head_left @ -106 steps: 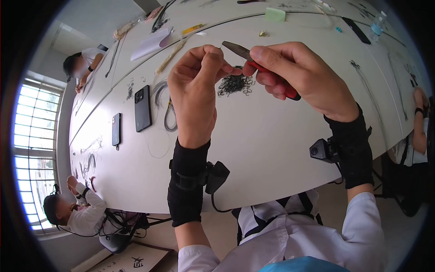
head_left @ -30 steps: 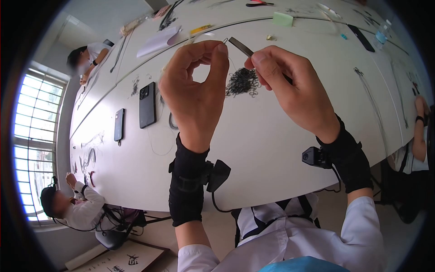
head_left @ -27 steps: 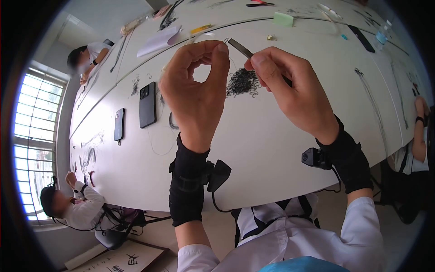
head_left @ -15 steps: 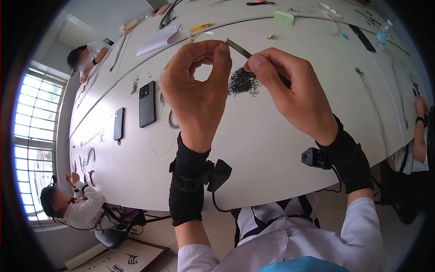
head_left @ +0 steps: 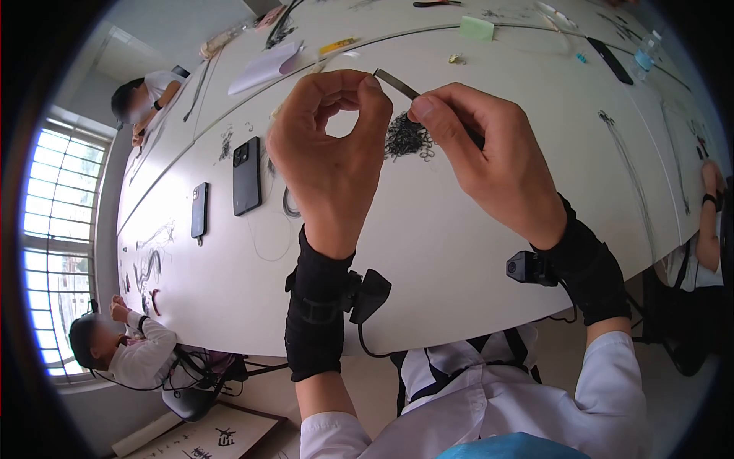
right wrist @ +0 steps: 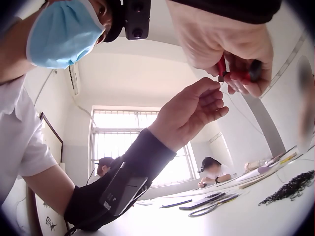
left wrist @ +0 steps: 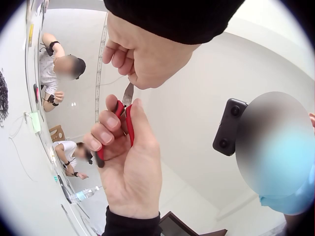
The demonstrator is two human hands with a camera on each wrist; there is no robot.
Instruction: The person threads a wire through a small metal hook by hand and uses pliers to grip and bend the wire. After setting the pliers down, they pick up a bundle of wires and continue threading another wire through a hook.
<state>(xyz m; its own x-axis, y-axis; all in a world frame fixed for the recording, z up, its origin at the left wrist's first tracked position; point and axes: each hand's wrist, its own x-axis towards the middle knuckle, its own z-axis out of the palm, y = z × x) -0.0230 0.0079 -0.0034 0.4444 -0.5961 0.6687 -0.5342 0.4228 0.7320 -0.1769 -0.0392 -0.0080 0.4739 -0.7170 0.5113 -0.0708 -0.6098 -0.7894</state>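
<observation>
My left hand [head_left: 329, 153] pinches a thin wire [left wrist: 114, 80] between thumb and index finger. The other fingers curl loosely beneath. My right hand [head_left: 501, 149] grips a pair of pliers [head_left: 396, 83], whose red handles [left wrist: 130, 125] lie across the palm in the left wrist view. In the head view the pliers' narrow metal tip meets the left fingertips, and the end of the wire is hidden there. Below the hands a pile of small dark wire hooks [head_left: 409, 138] lies on the white table [head_left: 443, 252].
Two phones [head_left: 247, 176] and a coil of wire [head_left: 290, 203] lie left of the hands. Farther back are white paper [head_left: 264, 67], a green note [head_left: 477, 29] and a water bottle [head_left: 646, 55]. Other people sit around the table, one at the lower left [head_left: 141, 344].
The right hand has turned over since the earliest frame, covering the red handles in the head view. The pliers' tip has moved left onto the small wire loop at the left fingertips.
</observation>
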